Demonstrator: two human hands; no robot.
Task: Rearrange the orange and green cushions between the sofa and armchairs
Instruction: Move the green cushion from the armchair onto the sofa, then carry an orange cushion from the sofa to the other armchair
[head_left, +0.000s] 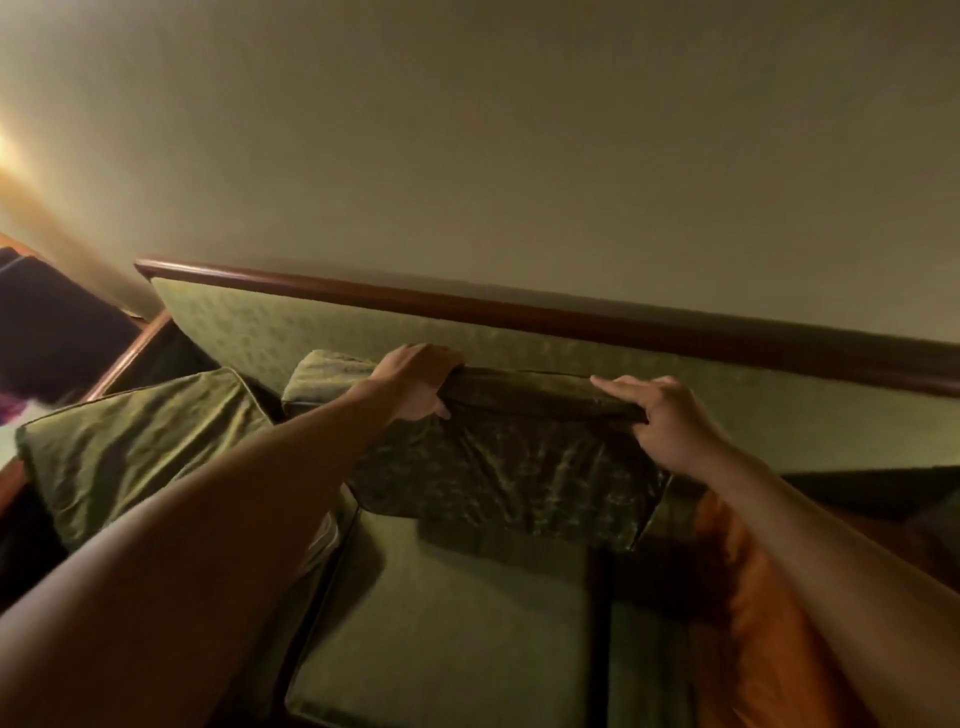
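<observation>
A dark green patterned cushion (511, 467) stands upright against the green sofa back (291, 327). My left hand (418, 382) grips its top edge near the left corner. My right hand (662, 421) pinches the same top edge at the right corner, index finger stretched along it. A second green cushion (140, 447) leans at the left end of the sofa. An orange cushion (753, 613) lies at the right, partly hidden under my right forearm. The sofa seat (447, 623) is green.
A dark wooden rail (519, 306) runs along the top of the sofa back, close to the plain wall. A wooden armrest (130, 358) bounds the left end, with a dark piece of furniture (52, 332) beyond it.
</observation>
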